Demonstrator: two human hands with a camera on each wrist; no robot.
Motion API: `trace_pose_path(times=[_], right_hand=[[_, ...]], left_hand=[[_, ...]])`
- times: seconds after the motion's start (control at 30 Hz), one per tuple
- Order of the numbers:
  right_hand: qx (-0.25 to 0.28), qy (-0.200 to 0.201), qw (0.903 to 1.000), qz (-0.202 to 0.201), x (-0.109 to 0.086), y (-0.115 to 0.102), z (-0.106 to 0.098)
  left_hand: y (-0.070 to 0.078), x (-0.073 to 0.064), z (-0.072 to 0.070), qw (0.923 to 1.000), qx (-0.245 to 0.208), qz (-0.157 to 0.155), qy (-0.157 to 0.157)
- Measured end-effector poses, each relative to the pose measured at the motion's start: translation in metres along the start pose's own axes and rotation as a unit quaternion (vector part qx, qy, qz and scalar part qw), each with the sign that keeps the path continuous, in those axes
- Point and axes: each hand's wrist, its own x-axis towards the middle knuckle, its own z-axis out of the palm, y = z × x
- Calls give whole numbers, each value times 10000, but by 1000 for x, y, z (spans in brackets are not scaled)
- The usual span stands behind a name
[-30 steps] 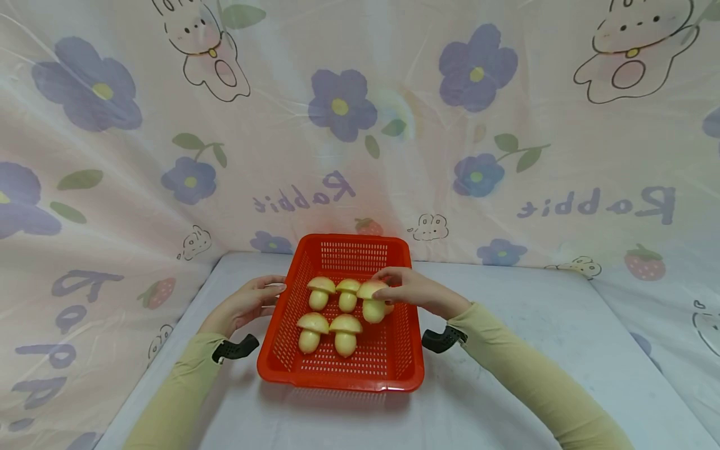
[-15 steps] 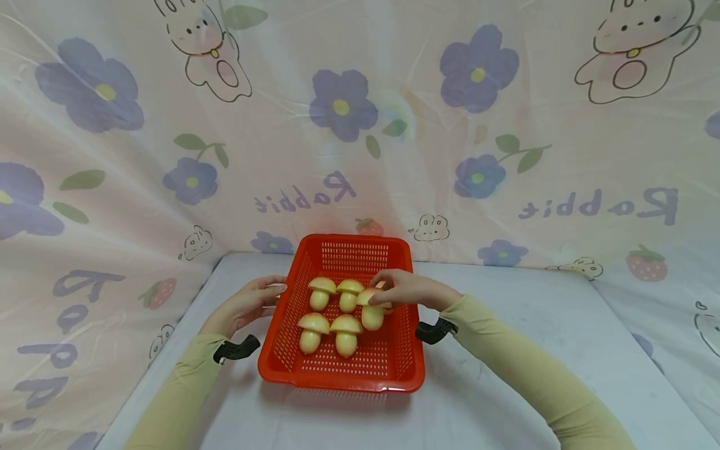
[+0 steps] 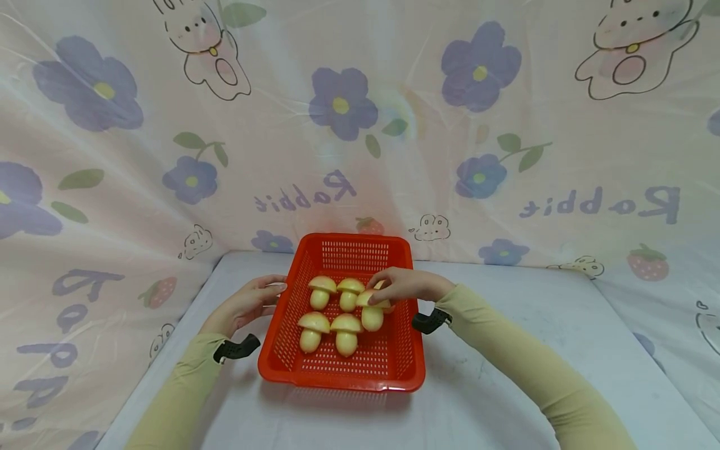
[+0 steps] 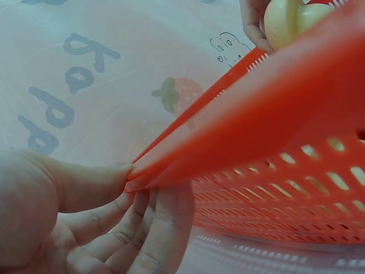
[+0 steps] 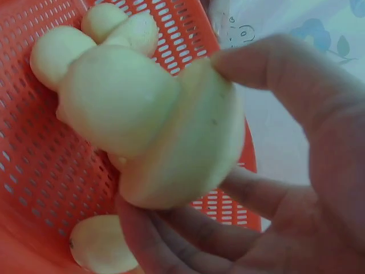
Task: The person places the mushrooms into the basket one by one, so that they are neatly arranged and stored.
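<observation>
A red perforated plastic basket (image 3: 340, 382) holds several pale yellow toy mushrooms, among them a front-left mushroom (image 3: 309, 340) and a back-left mushroom (image 3: 320, 299). My left hand (image 3: 243, 307) pinches the basket's left rim between thumb and fingers, which shows closely in the left wrist view. Inside the basket, at its right side, my right hand (image 3: 406, 285) grips a toy mushroom (image 3: 372, 317) by the cap, its stem toward me. In the right wrist view, thumb and fingers span that mushroom's cap (image 5: 197, 148). Behind it another pale piece is mostly hidden by the hand.
The basket stands on a table with a white cover (image 3: 517, 350). A printed curtain (image 3: 394, 175) with flowers and rabbits hangs behind and to the left. A black wrist mount (image 3: 432, 320) sits under the right wrist, near the basket's right rim.
My right hand has lowered the gripped mushroom slightly toward the basket floor, and the right forearm has shifted a little left. My left hand stays at the rim.
</observation>
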Motion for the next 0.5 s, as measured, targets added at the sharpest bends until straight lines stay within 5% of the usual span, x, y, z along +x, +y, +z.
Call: trace_pose_path(times=[0.17, 0.5], right_hand=[[-63, -200, 9997, 89, 4, -2, -1], [-1033, -610, 9918, 441, 11, -5, 0]], left_hand=[[0, 0, 0, 10000, 46, -4, 26], [0, 1, -1, 9999, 96, 25, -22]])
